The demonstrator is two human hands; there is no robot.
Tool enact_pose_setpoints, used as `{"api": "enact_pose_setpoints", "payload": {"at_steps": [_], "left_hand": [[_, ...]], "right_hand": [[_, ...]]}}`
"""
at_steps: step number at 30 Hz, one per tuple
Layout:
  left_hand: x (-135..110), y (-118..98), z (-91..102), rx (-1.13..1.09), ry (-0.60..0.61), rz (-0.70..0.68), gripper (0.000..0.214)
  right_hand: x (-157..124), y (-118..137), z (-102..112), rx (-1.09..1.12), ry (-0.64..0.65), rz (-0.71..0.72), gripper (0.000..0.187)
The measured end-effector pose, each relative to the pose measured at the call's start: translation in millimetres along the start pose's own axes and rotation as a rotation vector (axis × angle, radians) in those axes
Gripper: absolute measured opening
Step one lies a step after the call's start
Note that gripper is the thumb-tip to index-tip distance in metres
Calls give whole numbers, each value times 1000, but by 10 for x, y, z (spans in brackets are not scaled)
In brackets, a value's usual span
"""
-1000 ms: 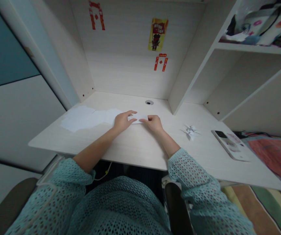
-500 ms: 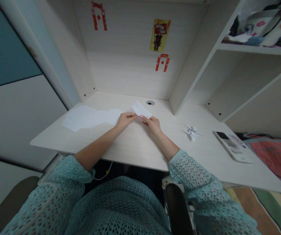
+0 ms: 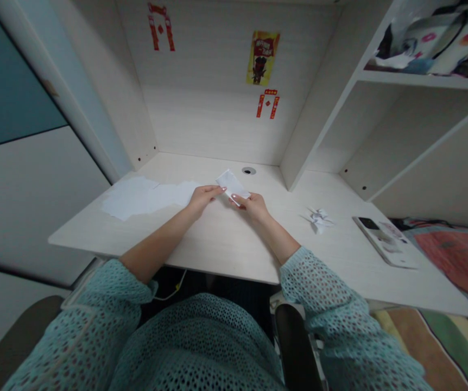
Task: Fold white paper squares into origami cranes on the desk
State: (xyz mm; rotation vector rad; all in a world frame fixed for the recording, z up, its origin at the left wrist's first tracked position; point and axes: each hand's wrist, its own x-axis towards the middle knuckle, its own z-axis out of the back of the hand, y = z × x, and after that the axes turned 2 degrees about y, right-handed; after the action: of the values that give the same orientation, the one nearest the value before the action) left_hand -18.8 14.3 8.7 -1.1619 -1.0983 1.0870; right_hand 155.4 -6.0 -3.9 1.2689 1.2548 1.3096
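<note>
A small folded piece of white paper point(image 3: 233, 183) is held tilted above the desk, between my two hands. My right hand point(image 3: 252, 205) pinches its lower right part, thumb on top and fingers underneath. At the paper's left edge, my left hand point(image 3: 203, 200) grips it between thumb and fingers. Several white paper sheets point(image 3: 136, 198) lie spread on the desk to the left of my left hand. Off to the right sits a small folded white paper shape point(image 3: 318, 219) with pointed ends.
The pale desk point(image 3: 226, 250) ends at a front edge near my body. A phone point(image 3: 383, 241) lies at the right. Behind the hands is a round cable hole point(image 3: 249, 170). An upright panel point(image 3: 299, 163) divides the back, and a chair armrest point(image 3: 299, 347) stands below.
My left hand has shifted left along the paper, away from the right thumb. More of the folded paper's face now shows between the hands.
</note>
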Motion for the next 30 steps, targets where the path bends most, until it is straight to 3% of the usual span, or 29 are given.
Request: {"api": "enact_pose_setpoints", "payload": {"at_steps": [10,25,30], "left_hand": [[81,37,113,-28,-72,16,44],[78,127,19,20,-113,5,39],[59,128,-2,40,-192,-41,42]], "right_hand": [[-35,56,-15,-10,2,-24,35],[-6,4,18,-41,-44,-42,38],[37,-32,31,-24,-102,-69,37]]}}
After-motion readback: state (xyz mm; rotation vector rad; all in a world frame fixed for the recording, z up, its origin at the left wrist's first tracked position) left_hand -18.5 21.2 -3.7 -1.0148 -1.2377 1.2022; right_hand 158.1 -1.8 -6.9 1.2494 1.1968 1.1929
